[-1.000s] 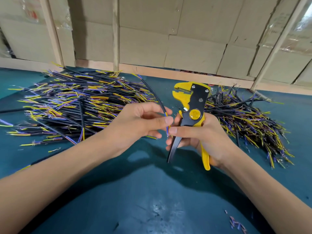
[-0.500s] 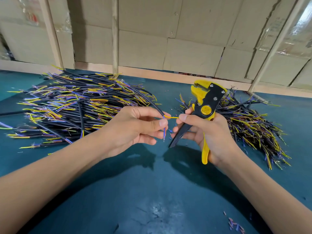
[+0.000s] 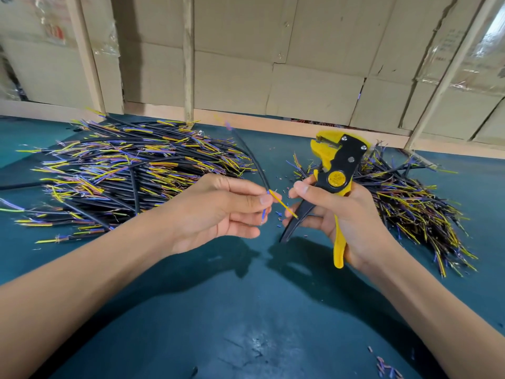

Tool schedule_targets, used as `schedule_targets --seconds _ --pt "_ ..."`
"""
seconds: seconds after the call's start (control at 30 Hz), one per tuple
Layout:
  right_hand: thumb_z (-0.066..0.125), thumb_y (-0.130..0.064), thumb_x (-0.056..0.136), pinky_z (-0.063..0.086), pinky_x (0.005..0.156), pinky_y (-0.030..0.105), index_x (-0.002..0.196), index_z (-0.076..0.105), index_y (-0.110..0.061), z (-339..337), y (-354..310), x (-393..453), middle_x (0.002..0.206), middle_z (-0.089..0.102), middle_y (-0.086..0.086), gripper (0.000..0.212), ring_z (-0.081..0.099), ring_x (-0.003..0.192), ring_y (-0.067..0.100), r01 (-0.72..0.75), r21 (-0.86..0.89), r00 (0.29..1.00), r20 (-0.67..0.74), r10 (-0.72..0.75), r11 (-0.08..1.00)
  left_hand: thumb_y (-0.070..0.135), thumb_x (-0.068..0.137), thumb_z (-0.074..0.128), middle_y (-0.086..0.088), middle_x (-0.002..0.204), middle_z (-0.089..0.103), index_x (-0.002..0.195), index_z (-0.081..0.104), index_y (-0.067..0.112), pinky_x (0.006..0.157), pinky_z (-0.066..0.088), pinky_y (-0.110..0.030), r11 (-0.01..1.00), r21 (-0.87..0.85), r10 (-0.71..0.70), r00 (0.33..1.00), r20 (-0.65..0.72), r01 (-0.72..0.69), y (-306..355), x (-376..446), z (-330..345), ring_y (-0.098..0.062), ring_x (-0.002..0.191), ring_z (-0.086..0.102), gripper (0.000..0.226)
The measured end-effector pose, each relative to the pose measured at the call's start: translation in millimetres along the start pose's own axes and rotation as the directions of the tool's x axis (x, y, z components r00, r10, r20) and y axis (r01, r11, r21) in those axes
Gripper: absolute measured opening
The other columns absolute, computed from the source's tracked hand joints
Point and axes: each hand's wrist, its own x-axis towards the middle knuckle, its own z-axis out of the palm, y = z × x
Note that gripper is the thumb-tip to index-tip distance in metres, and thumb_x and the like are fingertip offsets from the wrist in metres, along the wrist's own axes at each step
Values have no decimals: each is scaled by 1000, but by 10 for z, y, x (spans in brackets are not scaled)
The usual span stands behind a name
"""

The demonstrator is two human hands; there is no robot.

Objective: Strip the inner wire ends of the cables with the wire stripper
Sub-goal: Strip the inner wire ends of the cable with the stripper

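I read the scene by size. The teal work mat [image 3: 246,310] carries two heaps: the large cable pile [image 3: 131,173] on my left and a smaller cable pile [image 3: 410,203] on my right. My left hand [image 3: 218,212] pinches one black cable [image 3: 255,162] between thumb and forefinger, just behind the point where its yellow inner wire [image 3: 282,205] and blue inner wire [image 3: 263,214] fan out. My right hand [image 3: 336,212] grips the yellow-and-black wire stripper [image 3: 337,170] by its handles, head up and away from the wires, index finger extended toward the yellow wire. Small insulation offcuts [image 3: 278,216] lie between the hands. Judged step: separating one conductor for stripping. Next move requires tipping the stripper head down and seating the yellow wire end in it before squeezing
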Motion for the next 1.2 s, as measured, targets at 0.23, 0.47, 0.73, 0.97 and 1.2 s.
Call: schedule_targets --seconds 0.23,0.47,0.73,0.97,1.2 --pt "89 -25 65 61 72 55 85 75 -16 113 27 -64 86 72 16 26 72 69 37 -157 -63 969 184 166 986 14 79 74 -4 84 69 112 77 12 63 55 -26 981 -183 56 995 -78 -70 -62 38 53 -13 70 65 32" --pt "88 -8 68 61 69 51 85 71 -11 114 59 -50 82 70 20 24 72 69 40 -126 -56 985 108 131 990 19 80 75 0 83 71 112 77 15 66 54 -23 983 -130 116 990 -85 -126 -120 46 101 -11 75 67 32" --pt "86 -6 69 62 73 57 93 71 -3 135 44 -54 81 71 16 28 72 69 40 -81 -108 992 85 90 991 25 74 78 -4 100 77 98 80 15 63 53 -22 987 -8 158 979 -132 -161 -145 47 138 -14 80 69 26" --pt "82 -3 69 61 68 50 94 62 -4 111 37 -41 74 67 18 32 70 66 41 -131 -42 988 78 134 990 1 89 60 -3 71 58 88 74 7 53 51 -27 982 -186 -4 992 -126 -20 -108 86 147 -14 55 58 15" --pt "82 -7 72 61 76 61 94 66 -7 118 47 -41 81 73 16 27 71 67 40 -99 -83 988 109 108 992 19 71 81 -3 75 55 73 66 12 45 35 -21 985 -173 1 996 -84 -16 -124 69 169 -9 49 42 17"
